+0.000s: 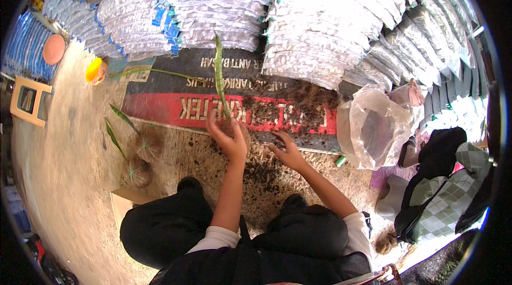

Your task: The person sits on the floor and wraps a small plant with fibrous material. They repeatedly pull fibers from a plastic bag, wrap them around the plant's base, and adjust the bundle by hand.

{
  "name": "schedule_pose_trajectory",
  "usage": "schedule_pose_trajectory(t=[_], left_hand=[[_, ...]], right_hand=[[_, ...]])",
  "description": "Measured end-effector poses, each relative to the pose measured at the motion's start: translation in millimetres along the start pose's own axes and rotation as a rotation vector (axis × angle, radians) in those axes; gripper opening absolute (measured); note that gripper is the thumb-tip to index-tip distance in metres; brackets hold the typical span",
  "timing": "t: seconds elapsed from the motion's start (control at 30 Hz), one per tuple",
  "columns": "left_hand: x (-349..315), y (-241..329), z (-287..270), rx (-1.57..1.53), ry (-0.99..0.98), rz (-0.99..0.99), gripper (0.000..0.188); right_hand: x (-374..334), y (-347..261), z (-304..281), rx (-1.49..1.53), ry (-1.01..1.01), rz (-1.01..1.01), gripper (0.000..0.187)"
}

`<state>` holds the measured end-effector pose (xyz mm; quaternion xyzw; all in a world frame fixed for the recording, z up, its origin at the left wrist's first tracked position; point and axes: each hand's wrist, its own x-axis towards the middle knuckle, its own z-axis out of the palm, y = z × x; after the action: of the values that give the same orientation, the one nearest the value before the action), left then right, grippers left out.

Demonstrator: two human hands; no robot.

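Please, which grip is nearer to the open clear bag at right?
Right. The right grip is left of the clear bag, apart from it; the left grip is farther left, at the base of a leaf.

The person's left grip (233, 143) held a tall green plant (220, 74) near its bottom. The right grip (290, 156) was close by, loosely curled. Crumbly brown dirt (312, 98) lay on a black and red sheet (152, 105). Two round brown bundles (148, 147) with green leaves (124, 116) sat to the left, and a clear plastic bag (350, 125) stood to the right.
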<state>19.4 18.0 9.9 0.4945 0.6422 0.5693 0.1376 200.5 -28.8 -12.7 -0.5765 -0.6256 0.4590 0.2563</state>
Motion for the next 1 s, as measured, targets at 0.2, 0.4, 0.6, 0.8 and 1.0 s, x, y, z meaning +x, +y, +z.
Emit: schedule_pose_trajectory(t=[0.2, 0.4, 0.6, 0.8, 1.0], left_hand=[[-13.5, 68.6, 71.3, -0.603, -0.324, 0.326, 0.016], [-50.0, 66.3, 98.7, -0.497, -1.221, 0.609, 0.023], [-42.2, 71.5, 93.4, -0.366, -1.574, 0.851, 0.028], [-64.0, 82.7, 75.8, -0.090, -1.994, 0.781, 0.023], [-70.8, 103.5, 68.3, -0.087, -2.100, 0.591, 0.019]], right_hand=[[-108.9, 37.4, -51.0, 0.426, 0.407, 0.259, 0.026], [-297.3, 49.9, -21.2, 0.337, 0.826, 0.664, 0.011], [-452.5, 42.7, 134.0, 0.196, 0.572, 1.105, 0.027], [-474.3, -15.8, 268.7, 0.093, 0.329, 1.253, 0.049], [-458.5, -40.1, 302.3, 0.305, 0.337, 1.575, 0.095]])
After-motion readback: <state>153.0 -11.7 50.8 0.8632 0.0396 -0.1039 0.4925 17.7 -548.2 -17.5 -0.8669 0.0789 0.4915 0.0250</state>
